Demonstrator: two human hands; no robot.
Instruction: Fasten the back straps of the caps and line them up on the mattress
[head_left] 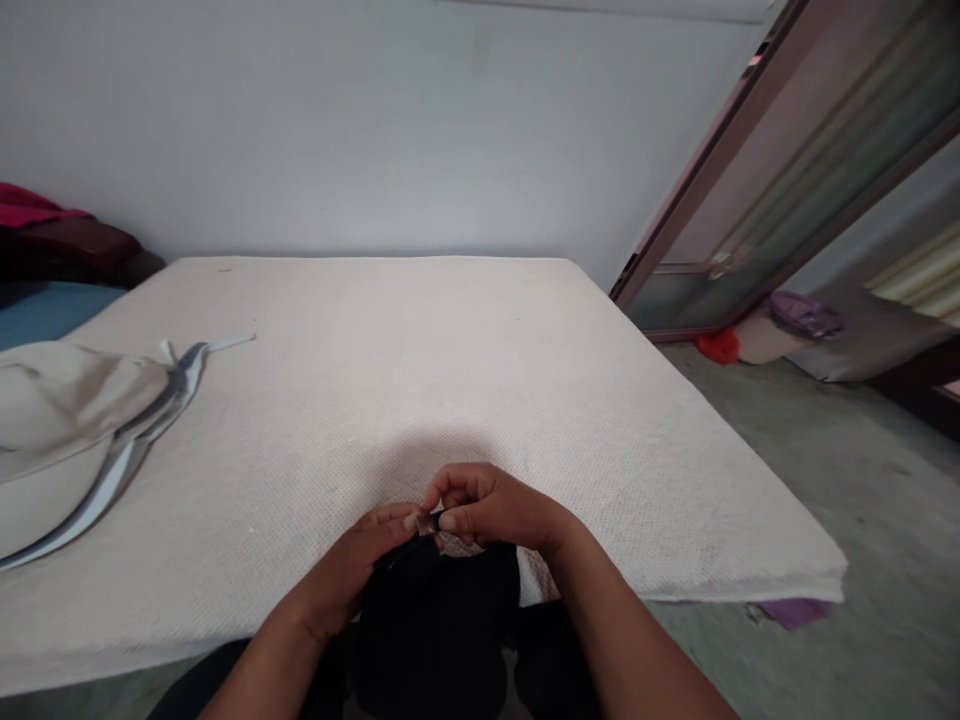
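A black cloth item (435,620) hangs over the near edge of the table, its lower part merging with dark clothing, so its kind is unclear. At its upper edge sits a small shiny brownish piece like a buckle (426,524). My left hand (367,550) is closed on the cloth, thumb against the buckle-like piece. From the other side, my right hand (491,507) pinches a short black strap end (438,519) between thumb and forefinger, right beside that piece. Both hands are just above the tabletop, close together.
A white textured cover lies over the table (420,350). At left is a beige cap-like item (67,410) with a grey and white band. A wall stands behind; a framed door (720,180) and a bin with a purple liner (802,315) are at right.
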